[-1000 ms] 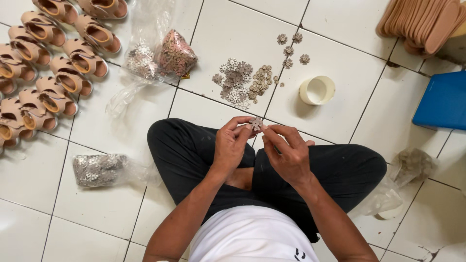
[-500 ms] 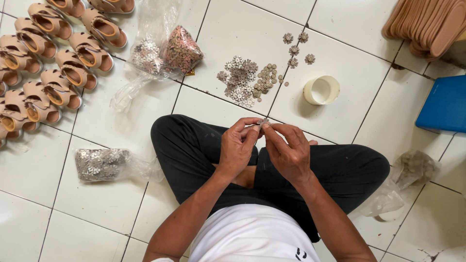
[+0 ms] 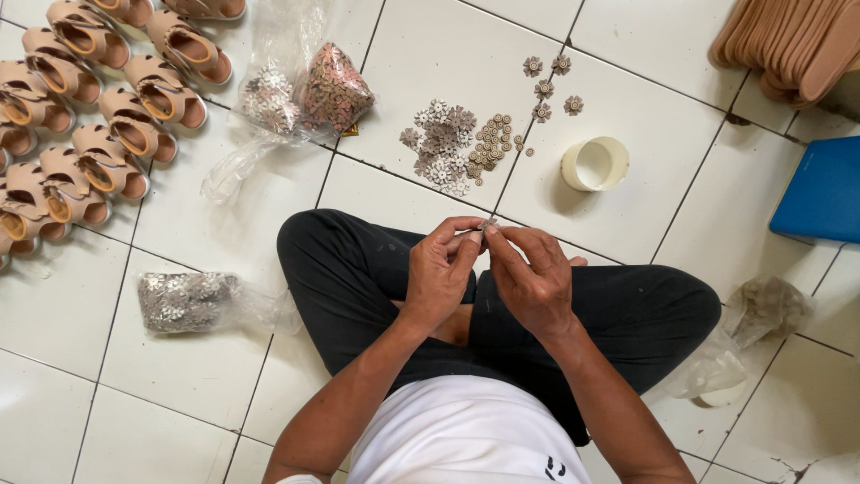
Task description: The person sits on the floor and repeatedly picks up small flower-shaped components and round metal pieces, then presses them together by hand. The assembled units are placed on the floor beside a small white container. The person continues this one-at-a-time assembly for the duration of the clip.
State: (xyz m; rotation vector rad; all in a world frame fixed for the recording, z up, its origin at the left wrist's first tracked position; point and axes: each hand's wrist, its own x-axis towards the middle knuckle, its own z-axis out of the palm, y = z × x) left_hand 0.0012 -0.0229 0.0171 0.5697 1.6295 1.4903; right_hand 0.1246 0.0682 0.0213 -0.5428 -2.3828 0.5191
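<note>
Left hand (image 3: 442, 269) and right hand (image 3: 530, 273) pinch one flower ornament (image 3: 486, 224) (tiny) between fingertips.

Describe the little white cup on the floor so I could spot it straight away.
Start at the blue mat on the right edge and look left across the white tiles. The cup stands alone there, right of the heap of flower-shaped trims. It is the only round, open, cream-white thing among them.

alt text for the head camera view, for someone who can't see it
Seen from above, a person sitting cross-legged on a white tiled floor pinches a small flower-shaped ornament between the left hand and right hand. Ahead lie a pile of similar ornaments and a small white cup; rows of tan sandals sit at the left.
</note>
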